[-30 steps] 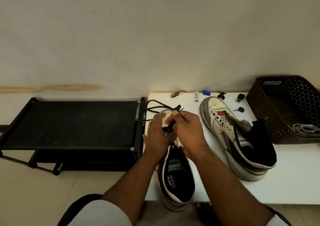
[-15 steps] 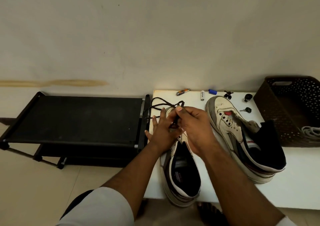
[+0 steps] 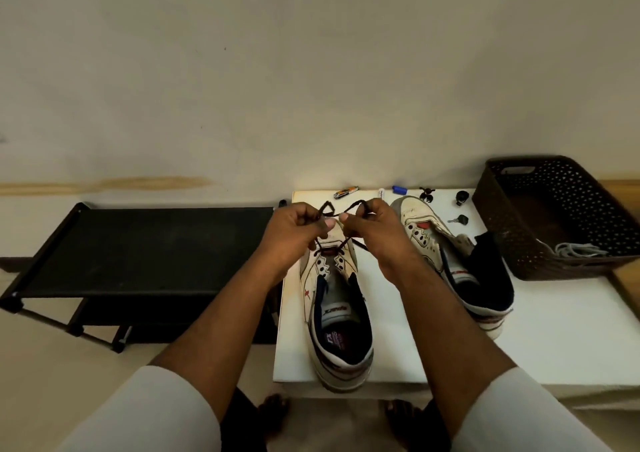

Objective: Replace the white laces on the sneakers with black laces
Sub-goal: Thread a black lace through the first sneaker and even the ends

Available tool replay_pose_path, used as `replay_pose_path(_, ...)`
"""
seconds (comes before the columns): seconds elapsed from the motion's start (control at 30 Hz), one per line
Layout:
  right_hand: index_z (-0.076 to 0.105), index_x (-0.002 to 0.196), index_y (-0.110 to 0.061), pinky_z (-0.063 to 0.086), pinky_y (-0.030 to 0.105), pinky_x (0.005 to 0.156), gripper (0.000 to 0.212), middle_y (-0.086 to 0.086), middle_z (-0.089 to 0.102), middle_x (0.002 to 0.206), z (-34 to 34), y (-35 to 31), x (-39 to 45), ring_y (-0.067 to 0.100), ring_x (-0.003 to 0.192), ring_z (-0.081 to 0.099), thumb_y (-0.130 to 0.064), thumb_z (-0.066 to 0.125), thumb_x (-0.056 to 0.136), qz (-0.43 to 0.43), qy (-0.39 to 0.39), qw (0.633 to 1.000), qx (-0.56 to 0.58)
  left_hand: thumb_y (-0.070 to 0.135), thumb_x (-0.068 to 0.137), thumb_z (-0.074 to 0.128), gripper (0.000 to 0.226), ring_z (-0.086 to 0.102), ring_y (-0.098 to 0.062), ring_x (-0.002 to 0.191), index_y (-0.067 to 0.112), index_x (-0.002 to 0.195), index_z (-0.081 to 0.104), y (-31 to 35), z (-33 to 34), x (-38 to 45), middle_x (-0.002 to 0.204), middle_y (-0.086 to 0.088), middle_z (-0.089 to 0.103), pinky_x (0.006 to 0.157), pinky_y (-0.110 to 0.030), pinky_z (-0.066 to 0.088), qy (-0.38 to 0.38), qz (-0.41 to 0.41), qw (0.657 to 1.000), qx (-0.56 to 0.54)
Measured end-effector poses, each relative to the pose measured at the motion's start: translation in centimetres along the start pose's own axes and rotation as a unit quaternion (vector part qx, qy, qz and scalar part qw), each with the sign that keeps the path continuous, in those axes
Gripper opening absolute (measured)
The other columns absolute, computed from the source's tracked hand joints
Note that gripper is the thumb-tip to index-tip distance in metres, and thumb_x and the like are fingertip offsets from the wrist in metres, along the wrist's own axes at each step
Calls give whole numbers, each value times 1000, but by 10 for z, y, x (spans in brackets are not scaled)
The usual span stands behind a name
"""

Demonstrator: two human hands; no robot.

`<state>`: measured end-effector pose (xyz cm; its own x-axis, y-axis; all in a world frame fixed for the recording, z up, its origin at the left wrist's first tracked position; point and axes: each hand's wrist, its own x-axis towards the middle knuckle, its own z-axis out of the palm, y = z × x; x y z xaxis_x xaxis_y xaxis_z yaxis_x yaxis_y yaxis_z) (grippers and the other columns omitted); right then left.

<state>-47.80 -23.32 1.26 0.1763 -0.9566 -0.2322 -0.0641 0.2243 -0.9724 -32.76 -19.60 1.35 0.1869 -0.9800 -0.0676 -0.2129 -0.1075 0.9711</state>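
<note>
Both hands pulling the two ends of a black lace up out of the front eyelets of the near sneaker.

Left hand (image 3: 294,233) is pinching one end of the black lace (image 3: 341,214), fingers curled round it; right hand (image 3: 375,230) is gripping the other end the same way, thumbs nearly touching. Near sneaker (image 3: 337,299) is lying just below both hands, only the lowest eyelets threaded. Second sneaker (image 3: 450,261) is sitting to the right of the right hand, no lace visible in it. Risks, as a guess: uneven pull leaving one end too short; the lace slipping back out of the eyelets if a pinch loosens. Counts: two sneakers, one black lace seen, one bundle of white laces (image 3: 576,250) in one basket (image 3: 568,188) far right of the right hand, one table (image 3: 398,347).
</note>
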Motion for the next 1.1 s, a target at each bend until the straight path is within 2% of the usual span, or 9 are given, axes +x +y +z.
replay_pose_path(0.17, 56, 79, -14, 47, 18, 58, 16, 8, 65, 83, -5, -35, -34, 17, 65, 62, -12, 71, 84, -68, -15, 998, 12, 10, 85, 71, 9, 55, 1, 50, 3, 91, 68, 47, -2, -52, 75, -5, 67, 51, -13, 42, -32, 33, 999, -2)
replay_pose_path(0.33, 63, 85, -7, 49, 39, 66, 7, 6, 56, 62, -7, -68, -99, 18, 51, 53, -11, 68, 86, -137, -64, 988, 38, 17, 85, 72, 31, 64, 9, 71, 25, 115, 69, 59, -9, -127, 101, 13, 71, 67, -10, 48, -225, 16, 958, 177)
replay_pose_path(0.47, 65, 82, -8, 53, 44, 69, 12, 2, 55, 57, -9, -61, -156, 18, 52, 52, -18, 65, 90, -104, -97, 990, 22, 14, 88, 69, 64, 63, 2, 74, 29, 144, 43, 27, -3, -176, 152, 19, 33, 71, -17, 51, -347, -60, 889, 293)
replay_pose_path(0.53, 65, 78, -10, 52, 39, 64, 14, 3, 56, 58, -12, -44, -180, 18, 53, 53, -18, 65, 89, -81, -116, 990, -5, 11, 87, 69, 79, 61, -6, 100, 36, 150, 28, 13, -3, -194, 155, 26, 15, 79, -8, 44, -360, -48, 878, 311)
replay_pose_path(0.57, 65, 77, -10, 51, 35, 61, 14, 3, 56, 58, -13, -35, -190, 18, 54, 53, -17, 66, 89, -72, -123, 990, -10, 10, 86, 69, 80, 61, -7, 100, 39, 148, 29, 9, -4, -201, 152, 27, 22, 77, -8, 44, -360, -40, 888, 284)
replay_pose_path(0.67, 66, 78, -9, 49, 32, 60, 12, 4, 58, 60, -17, -15, -206, 20, 56, 54, -14, 65, 89, -53, -109, 993, 13, 11, 88, 67, 48, 62, -10, 71, 35, 129, 57, 5, -7, -210, 113, 7, 69, 63, -24, 46, -298, -90, 948, 68)
replay_pose_path(0.83, 66, 84, -11, 51, 37, 70, 8, 5, 61, 66, -18, -38, -202, 18, 63, 58, -10, 61, 90, -55, -84, 983, 156, 21, 91, 65, 10, 48, -7, 43, 13, 95, 69, 15, 5, -192, 67, -7, 64, 42, -19, 34, -57, -130, 990, -9)
replay_pose_path(0.93, 66, 88, -6, 50, 35, 64, 16, 8, 59, 64, -20, -60, -203, 19, 57, 54, -21, 60, 92, -70, -90, 985, 131, 21, 89, 66, 15, 54, -10, 55, 9, 80, 69, 16, 14, -171, 65, -2, 62, 51, -22, 41, 75, -112, 990, 29)
replay_pose_path(1.1, 68, 95, -5, 46, 33, 57, 26, 11, 57, 63, -19, -74, -210, 18, 45, 47, -30, 65, 85, -31, -112, 986, 121, 13, 88, 62, 10, 57, -14, 67, 10, 79, 67, 5, 15, -125, 78, -5, 64, 60, -28, 46, 162, -144, 976, 36)
